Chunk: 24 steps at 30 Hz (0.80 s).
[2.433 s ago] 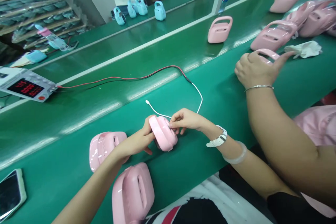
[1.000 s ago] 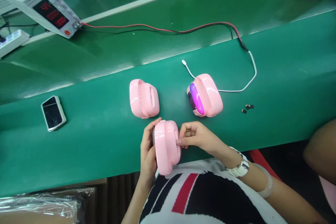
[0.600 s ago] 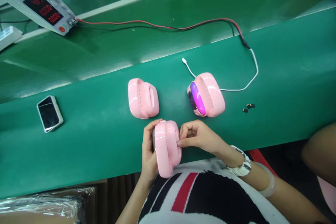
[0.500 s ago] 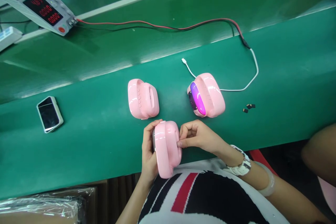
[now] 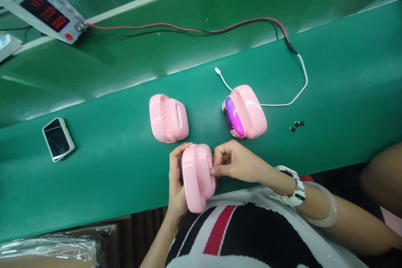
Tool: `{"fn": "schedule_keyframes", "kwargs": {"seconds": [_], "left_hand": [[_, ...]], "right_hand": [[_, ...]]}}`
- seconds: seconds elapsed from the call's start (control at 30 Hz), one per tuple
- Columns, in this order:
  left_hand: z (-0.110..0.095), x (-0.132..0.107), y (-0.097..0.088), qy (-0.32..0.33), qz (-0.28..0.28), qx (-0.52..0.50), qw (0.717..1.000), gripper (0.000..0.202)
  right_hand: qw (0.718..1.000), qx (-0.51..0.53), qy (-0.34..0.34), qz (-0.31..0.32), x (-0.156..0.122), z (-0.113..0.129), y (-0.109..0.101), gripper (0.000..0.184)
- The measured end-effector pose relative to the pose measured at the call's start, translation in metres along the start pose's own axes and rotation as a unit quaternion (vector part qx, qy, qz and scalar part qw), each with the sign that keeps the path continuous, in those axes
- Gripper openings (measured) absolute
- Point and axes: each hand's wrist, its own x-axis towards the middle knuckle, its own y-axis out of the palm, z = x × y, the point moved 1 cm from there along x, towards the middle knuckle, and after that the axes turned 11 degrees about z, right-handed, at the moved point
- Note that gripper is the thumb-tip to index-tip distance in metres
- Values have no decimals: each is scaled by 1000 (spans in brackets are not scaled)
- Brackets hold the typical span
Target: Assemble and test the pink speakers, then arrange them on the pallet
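I hold a pink handled gadget (image 5: 197, 176) on its edge at the near rim of the green bench (image 5: 103, 176). My left hand (image 5: 176, 180) wraps its left side. My right hand (image 5: 235, 163) has its fingers pinched together against the gadget's right side; whether anything small is in the pinch is hidden. Just beyond, a second pink gadget (image 5: 168, 118) lies unlit. A third (image 5: 246, 111), to the right, glows purple on its face.
A white cable end (image 5: 217, 70) lies free by the lit gadget, its red and black leads running to a power supply (image 5: 40, 8) at the far left. A phone (image 5: 58, 139) lies left. Small dark parts (image 5: 297, 125) lie right. Another person's arm (image 5: 381, 171) is at the right edge.
Since 2.4 s ago my view swung down and I hold a different pink gadget at the bench edge; one set down now glows purple. In the last second my hands barely moved.
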Motion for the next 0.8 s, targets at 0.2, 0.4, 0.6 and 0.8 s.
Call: {"fn": "schedule_keyframes", "kwargs": {"seconds": [0.2,0.4,0.6,0.8], "left_hand": [[-1,3,-1,0,1,15,1000,43],[-4,2,-1,-7,-1,31,999,42],[1,1,-1,2,-2,27,1000,39],[2,0,1,-17,-1,0,1000,45]], "right_hand": [[998,55,-12,26,-3,-8,-2,40],[992,-93,-50,-70,-16,-1,7,13],[986,-146,-48,-64,-15,5,14,8],[985,-156,17,-71,-48,7,-8,16]]}}
